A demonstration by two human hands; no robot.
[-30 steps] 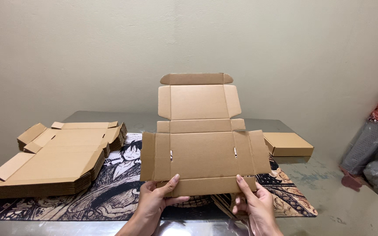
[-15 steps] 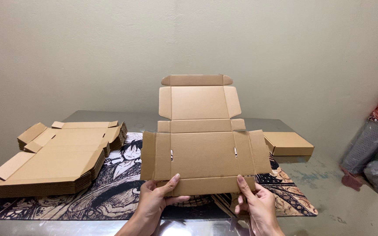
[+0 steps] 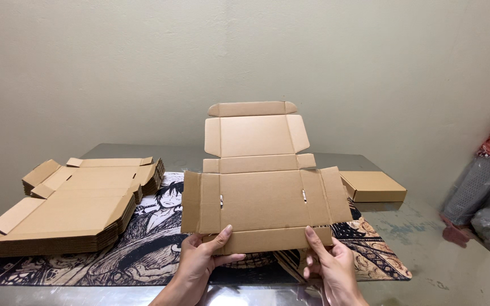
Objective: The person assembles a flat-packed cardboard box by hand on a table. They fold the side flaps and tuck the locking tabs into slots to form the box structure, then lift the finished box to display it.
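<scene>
Head view: you hold an unfolded brown cardboard box blank (image 3: 265,192) upright before you, above the printed mat (image 3: 154,249) on the grey desk (image 3: 426,238). Your left hand (image 3: 199,266) has its grip clenched on the blank's bottom flap, thumb across the front; your right hand (image 3: 330,266) grasps the same flap near its right end. Left of you, a tall stack of flat blanks (image 3: 63,218) lies on the mat, with a second stack (image 3: 103,173) just behind it. A folded, closed brown box (image 3: 372,186) sits on the desk at the right, behind the held blank
</scene>
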